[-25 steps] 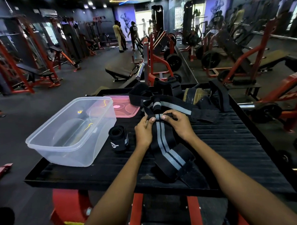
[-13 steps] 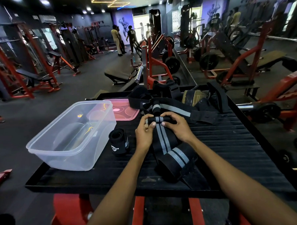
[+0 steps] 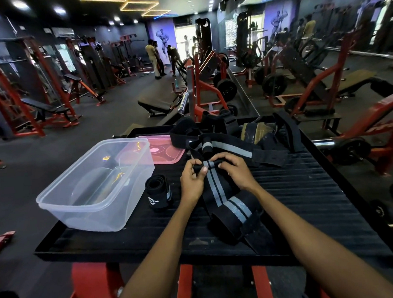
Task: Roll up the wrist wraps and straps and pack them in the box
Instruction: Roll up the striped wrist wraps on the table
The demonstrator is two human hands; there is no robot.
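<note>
Clear plastic box [image 3: 96,189] at left on black ribbed table [image 3: 305,189], pink lid [image 3: 162,151] behind. Next, rolled black wrap [image 3: 158,192] standing just beside. Then left hand [image 3: 192,182] and right hand [image 3: 234,169], both pinching rolled end of black-grey striped wrap [image 3: 217,190]. Behind, loose straps pile [image 3: 235,136].

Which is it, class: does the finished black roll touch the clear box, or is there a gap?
Apart. The head view shows a strip of dark table between the finished roll and the clear box.
</note>
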